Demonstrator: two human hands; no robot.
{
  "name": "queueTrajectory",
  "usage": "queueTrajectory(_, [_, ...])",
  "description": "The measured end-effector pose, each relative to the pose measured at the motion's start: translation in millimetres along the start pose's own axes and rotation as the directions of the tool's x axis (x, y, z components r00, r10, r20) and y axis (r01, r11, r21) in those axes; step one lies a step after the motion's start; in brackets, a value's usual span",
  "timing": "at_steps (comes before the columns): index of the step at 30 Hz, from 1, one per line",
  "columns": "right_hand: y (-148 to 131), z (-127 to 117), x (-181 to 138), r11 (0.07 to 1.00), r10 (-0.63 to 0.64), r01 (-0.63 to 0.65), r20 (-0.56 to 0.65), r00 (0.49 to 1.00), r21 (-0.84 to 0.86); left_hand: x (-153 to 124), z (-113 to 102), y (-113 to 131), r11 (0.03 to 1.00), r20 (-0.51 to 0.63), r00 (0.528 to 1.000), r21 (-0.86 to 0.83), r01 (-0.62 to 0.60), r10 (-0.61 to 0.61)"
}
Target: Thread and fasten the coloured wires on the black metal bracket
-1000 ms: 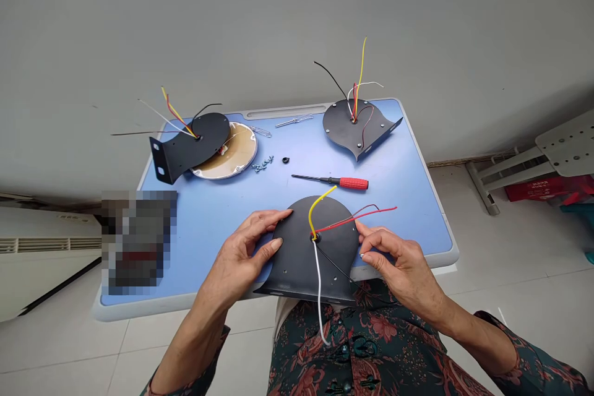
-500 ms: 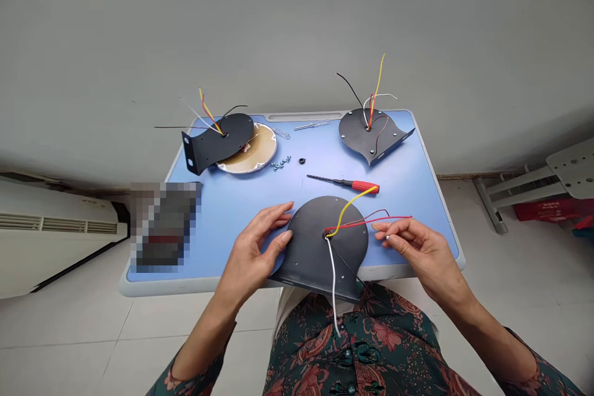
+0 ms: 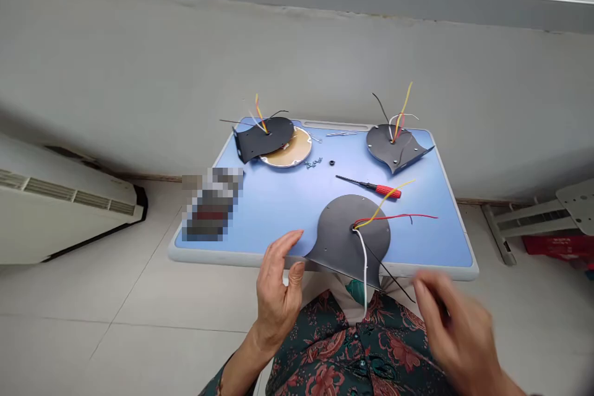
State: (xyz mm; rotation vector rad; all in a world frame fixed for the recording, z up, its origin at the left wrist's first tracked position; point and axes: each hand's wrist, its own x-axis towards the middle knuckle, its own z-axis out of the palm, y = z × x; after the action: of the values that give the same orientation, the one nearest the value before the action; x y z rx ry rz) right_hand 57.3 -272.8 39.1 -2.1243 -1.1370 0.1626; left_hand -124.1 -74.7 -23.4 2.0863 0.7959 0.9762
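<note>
A dark grey rounded metal plate [image 3: 341, 229] lies at the table's front edge, its straight side overhanging. Yellow, red, white and black wires come out of its central hole. My left hand [image 3: 281, 284] is beside the plate's left corner, apart from it, with fingers open and nothing in them. To the right, off the table's edge, my right hand [image 3: 457, 322] is blurred by motion. Its fingers are curled together, and whatever they may hold cannot be made out. A screwdriver [image 3: 387, 191] with a red handle lies behind the plate.
A similar wired plate [image 3: 383, 142] with screws stands back right. Another plate [image 3: 276, 133] rests on a tan disc [image 3: 299, 151] back left. Several small screws [image 3: 313, 163] and a black ring [image 3: 331, 163] lie mid-table. A pixelated object [image 3: 211, 207] is at left.
My left hand has come away from the plate toward me. My right hand, which was pinching a tiny shiny piece, has moved down toward my body. The view has shifted.
</note>
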Motion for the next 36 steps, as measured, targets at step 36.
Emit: queueTrajectory(36, [32.0,-17.3,63.5,0.544,-0.594,0.595,0.23,0.771,-0.591,58.2,14.3,-19.6,0.995,0.355,0.932,-0.093,-0.046,0.076])
